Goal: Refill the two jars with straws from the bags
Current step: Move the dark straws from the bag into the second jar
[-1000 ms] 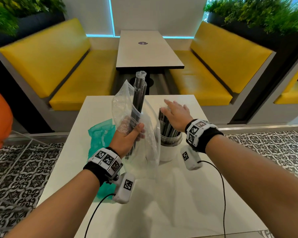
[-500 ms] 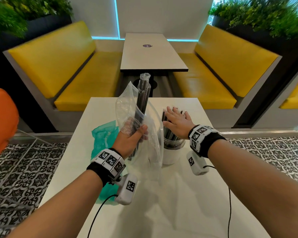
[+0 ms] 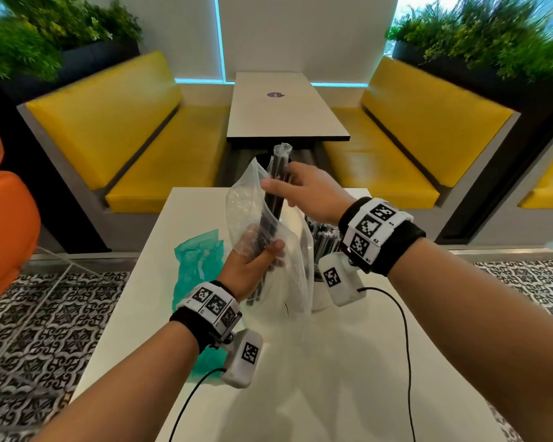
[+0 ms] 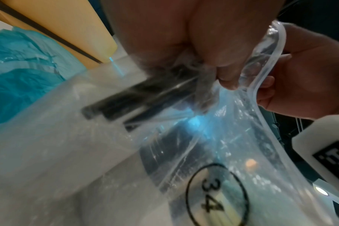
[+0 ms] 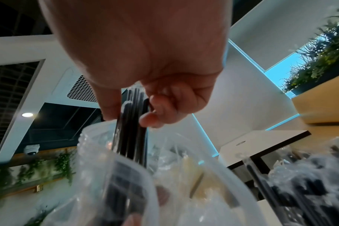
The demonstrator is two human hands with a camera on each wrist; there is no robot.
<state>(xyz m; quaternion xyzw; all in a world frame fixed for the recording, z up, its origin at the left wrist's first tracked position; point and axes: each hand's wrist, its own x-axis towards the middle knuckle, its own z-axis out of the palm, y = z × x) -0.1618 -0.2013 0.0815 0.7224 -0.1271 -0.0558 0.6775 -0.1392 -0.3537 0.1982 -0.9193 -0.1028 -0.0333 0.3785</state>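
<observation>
A café or fast-food dining room. Yellow booth benches flank a table, planters stand behind, and patterned tiles cover the floor.

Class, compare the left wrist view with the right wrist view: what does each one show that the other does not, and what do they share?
Only the left wrist view shows the teal bag, the circled 34 seen through the clear plastic, and the left hand gripping the straws through the bag.

Only the right wrist view shows the right hand's fingers pinching the straw tops, a ceiling vent, a dome camera and the far table.

Both show the clear bag, the black straws and the right hand.
</observation>
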